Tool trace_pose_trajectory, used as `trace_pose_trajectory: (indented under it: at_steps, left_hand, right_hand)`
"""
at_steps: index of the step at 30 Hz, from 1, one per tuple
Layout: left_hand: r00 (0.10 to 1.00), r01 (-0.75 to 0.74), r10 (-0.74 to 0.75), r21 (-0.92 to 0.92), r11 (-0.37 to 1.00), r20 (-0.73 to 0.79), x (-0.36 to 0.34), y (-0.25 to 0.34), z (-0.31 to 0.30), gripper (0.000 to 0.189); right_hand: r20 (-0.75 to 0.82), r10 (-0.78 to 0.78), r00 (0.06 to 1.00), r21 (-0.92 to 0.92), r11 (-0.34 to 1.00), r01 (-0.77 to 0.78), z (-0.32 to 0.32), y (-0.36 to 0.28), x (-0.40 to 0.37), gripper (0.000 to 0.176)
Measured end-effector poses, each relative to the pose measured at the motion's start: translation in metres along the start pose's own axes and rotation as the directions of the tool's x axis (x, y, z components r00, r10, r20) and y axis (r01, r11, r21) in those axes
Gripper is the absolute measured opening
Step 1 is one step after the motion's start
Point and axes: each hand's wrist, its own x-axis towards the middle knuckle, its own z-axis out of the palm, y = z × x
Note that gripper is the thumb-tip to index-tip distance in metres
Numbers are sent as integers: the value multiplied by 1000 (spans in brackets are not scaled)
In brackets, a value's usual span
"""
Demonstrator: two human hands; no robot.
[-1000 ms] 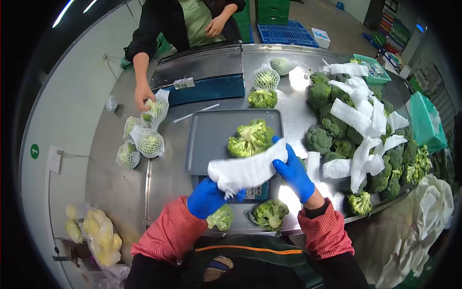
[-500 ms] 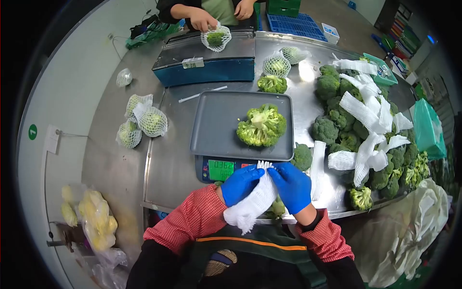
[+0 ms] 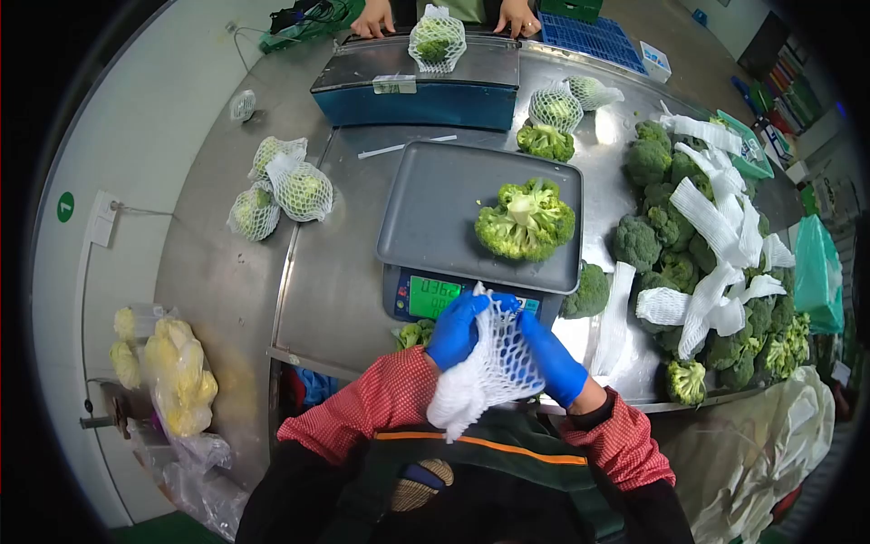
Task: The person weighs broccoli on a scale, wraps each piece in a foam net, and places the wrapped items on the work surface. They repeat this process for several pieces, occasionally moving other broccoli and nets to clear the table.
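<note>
Steel table [image 3: 208, 299] bears several netted heads [image 3: 304, 190], finished, and a bare broccoli pile [image 3: 637, 243]. Grey tray [image 3: 430, 213] holds one unwrapped broccoli head [image 3: 526, 225]. Left hand [image 3: 455, 334] and right hand [image 3: 555, 363] both grip a part-spread net sleeve [image 3: 494, 367].

1. So the white foam net sleeve [image 3: 494, 358] was pretty much a closed strip one second back. Now it's spread wide between the left hand [image 3: 453, 333] and right hand [image 3: 551, 358], with the mesh holes showing.
2. Both those hands moved off the tray's near edge, nearer the wearer.
3. That uncovered the green scale display [image 3: 434, 296], which was hidden at first.
4. One netted broccoli [image 3: 437, 42] left the bunch on the left, got carried over, and now sits on the blue box [image 3: 417, 102].
5. The co-worker's hands [image 3: 373, 18] let go of it and are now at the box's far edge, one either side.
</note>
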Motion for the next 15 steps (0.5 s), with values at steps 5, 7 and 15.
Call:
trace_pose_trajectory:
  at_steps: [5, 7, 15]
  left_hand:
    - [957, 284, -273, -128, 950, 94, -19, 32, 28, 40]
    - [920, 235, -314, 314, 920, 233, -9, 28, 5, 43]
    - [992, 77, 25, 734, 675, -127, 60, 107, -11, 39]
  right_hand:
    - [337, 93, 937, -206, 978, -23, -9, -15, 12, 33]
    - [228, -185, 956, 201, 970, 139, -29, -32, 25, 30]
    - [-325, -436, 839, -479, 841, 251, -75, -138, 78, 16]
